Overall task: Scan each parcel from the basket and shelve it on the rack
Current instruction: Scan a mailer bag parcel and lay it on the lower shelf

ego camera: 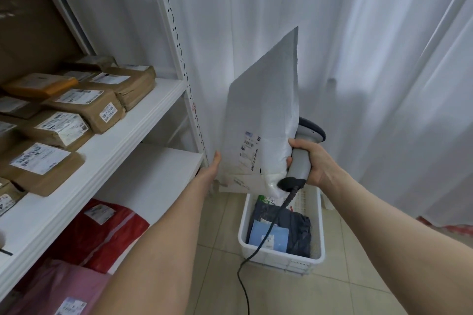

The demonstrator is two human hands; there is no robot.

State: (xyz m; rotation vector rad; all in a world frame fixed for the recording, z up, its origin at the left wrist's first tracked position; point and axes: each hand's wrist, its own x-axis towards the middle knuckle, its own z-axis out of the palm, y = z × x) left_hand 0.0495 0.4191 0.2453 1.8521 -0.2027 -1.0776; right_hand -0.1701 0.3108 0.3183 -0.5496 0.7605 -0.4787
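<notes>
A large white poly-bag parcel point(263, 115) stands upright in the air above the basket, its shipping label low on the side facing me. My left hand point(213, 165) holds it at its lower left edge; the fingers are hidden behind the bag. My right hand point(311, 161) grips the handle of a grey barcode scanner point(302, 156), whose head is partly hidden behind the parcel's right edge. The scanner's black cable hangs down over the white basket point(281, 256) on the floor, which holds a dark blue bag and a light blue parcel.
The white rack point(143, 110) fills the left side. Its middle shelf carries several brown paper parcels point(84, 107) with labels; the lower shelf holds a red bag point(110, 233) and a pink bag point(64, 286). White curtains hang behind. The floor is tiled.
</notes>
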